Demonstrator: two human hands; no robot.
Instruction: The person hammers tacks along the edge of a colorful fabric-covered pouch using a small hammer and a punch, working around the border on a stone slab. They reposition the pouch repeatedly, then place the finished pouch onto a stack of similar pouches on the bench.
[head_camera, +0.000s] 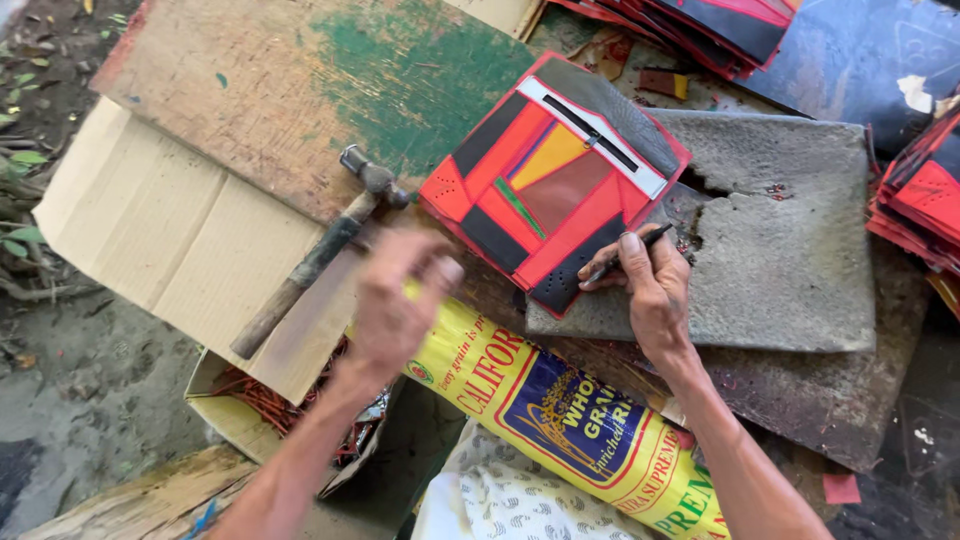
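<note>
We pinch a thin black punch (632, 252) in our right hand (650, 290) on the red patchwork pouch (548, 175) atop the stone slab (790, 240); our blurred, loosely curled left hand (395, 300) is near the hammer (320, 250), which seems wanted next

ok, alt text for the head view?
Seen from above, a right hand presses a thin dark tool onto a red, black and yellow patchwork pouch lying on a grey slab. The left hand, blurred, is beside a hammer resting on a wooden board.
</note>
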